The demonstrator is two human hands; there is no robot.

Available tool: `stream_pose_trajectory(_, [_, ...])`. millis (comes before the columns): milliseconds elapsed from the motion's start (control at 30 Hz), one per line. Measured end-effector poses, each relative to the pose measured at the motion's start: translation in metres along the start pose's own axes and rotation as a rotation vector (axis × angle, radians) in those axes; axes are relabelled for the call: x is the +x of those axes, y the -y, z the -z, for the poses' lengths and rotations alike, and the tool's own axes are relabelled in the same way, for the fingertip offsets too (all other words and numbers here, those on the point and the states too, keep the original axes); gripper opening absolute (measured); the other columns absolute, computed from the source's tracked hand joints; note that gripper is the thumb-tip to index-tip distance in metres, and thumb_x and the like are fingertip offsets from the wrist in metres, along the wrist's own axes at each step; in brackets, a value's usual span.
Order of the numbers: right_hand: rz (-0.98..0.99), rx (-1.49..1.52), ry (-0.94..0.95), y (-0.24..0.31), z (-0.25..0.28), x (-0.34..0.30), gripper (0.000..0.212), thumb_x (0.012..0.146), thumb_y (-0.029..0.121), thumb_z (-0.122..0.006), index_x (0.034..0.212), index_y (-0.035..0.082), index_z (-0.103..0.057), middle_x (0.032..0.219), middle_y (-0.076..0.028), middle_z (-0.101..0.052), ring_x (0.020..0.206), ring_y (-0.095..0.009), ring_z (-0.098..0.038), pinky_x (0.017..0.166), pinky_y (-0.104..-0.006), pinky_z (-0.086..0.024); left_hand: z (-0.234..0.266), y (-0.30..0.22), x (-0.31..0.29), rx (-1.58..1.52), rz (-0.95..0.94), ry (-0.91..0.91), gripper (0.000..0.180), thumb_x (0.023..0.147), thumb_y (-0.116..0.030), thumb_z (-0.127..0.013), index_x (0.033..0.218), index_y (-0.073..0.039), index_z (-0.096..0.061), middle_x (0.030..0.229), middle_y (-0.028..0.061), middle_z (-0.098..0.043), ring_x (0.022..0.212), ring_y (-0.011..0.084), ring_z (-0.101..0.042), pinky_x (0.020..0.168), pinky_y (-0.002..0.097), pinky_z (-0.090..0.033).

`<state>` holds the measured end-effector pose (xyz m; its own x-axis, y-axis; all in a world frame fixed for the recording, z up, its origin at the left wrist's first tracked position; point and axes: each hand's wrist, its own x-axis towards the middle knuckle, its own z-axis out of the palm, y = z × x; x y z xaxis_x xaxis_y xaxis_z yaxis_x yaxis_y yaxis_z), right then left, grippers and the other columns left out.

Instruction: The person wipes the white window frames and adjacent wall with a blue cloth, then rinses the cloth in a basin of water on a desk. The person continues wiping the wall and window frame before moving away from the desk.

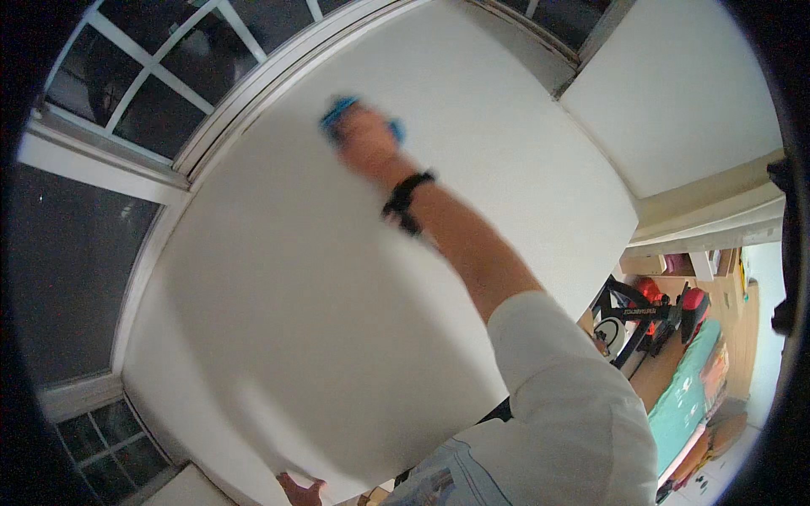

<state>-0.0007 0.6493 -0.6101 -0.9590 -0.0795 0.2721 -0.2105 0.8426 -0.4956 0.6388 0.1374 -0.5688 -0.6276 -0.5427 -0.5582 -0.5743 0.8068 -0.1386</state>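
I am facing a broad white panel [337, 278] that is filling most of the view, its flat face tilting up toward the dark window panes [160, 76] with white frames on my left and above. Nothing is resting on the panel's bare face apart from my hand and the cloth under it. To the right, past the panel's edge, an exercise bike [650, 316] in black and red is standing on a wooden floor, and just beyond it a bed with a teal cover [692, 396] is showing, with small things scattered near it that are too small to tell.

My right arm is stretching long and nearly straight from the lower right up toward the upper middle of the panel, the white sleeve [565, 405] pushed back to about the elbow and a black wristband [405, 201] circling the wrist. My right hand [364, 139] is pressing flat on a blue cloth [339, 110], which is lying against the panel near its upper edge; the hand is blurred, and the fingers appear to be grasping the cloth.

My left hand [301, 490] is showing only at the bottom edge, its fingers curling round the panel's lower rim and gripping it.
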Motion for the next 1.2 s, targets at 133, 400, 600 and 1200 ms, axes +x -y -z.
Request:
stream_pose_trajectory(133, [0.497,0.451,0.389,0.159,-0.041,-0.131,0.012,0.086,0.010,-0.059,0.084,-0.001,-0.054,0.090,-0.019,-0.060,0.083,-0.031,-0.061,0.072,-0.0470,-0.048,0.004,-0.006,-0.001,-0.025,-0.006,0.000,0.113,0.075,-0.059,-0.077,0.153,0.001,-0.021,0.159,0.0233,-0.020,0.147,0.0381,-0.017,0.120,0.0436,-0.021])
stream_pose_trajectory(400, [0.145,0.145,-0.075,-0.058,0.127,-0.138,0.041,0.077,0.005,-0.063,0.118,0.010,-0.066,0.118,-0.016,-0.063,0.112,-0.036,-0.056,0.102,-0.0412,-0.046,0.014,-0.024,-0.007,-0.108,0.106,0.022,0.118,0.058,-0.035,-0.086,0.149,0.008,-0.024,0.158,0.0269,-0.018,0.149,0.0346,-0.016,0.122,0.0403,-0.018])
stream_pose_trajectory(600, [-0.149,-0.364,-0.240,-0.120,0.107,-0.137,0.040,0.078,0.005,-0.058,0.118,0.005,-0.065,0.121,-0.020,-0.062,0.113,-0.037,-0.058,0.099,-0.0437,-0.047,0.017,-0.033,-0.009,-0.122,0.113,-0.009,0.117,0.057,-0.034,-0.086,0.148,0.009,-0.026,0.157,0.0263,-0.021,0.148,0.0344,-0.017,0.122,0.0399,-0.019])
stream_pose_trajectory(1200, [-0.252,-0.326,-0.324,-0.091,0.141,-0.227,0.048,0.074,0.002,-0.058,0.121,0.006,-0.064,0.115,-0.019,-0.064,0.107,-0.038,-0.059,0.098,-0.0447,-0.048,0.013,-0.023,-0.011,-0.042,-0.014,-0.066,0.115,0.062,-0.044,-0.084,0.145,0.011,-0.029,0.153,0.0314,-0.027,0.146,0.0396,-0.022,0.120,0.0420,-0.024])
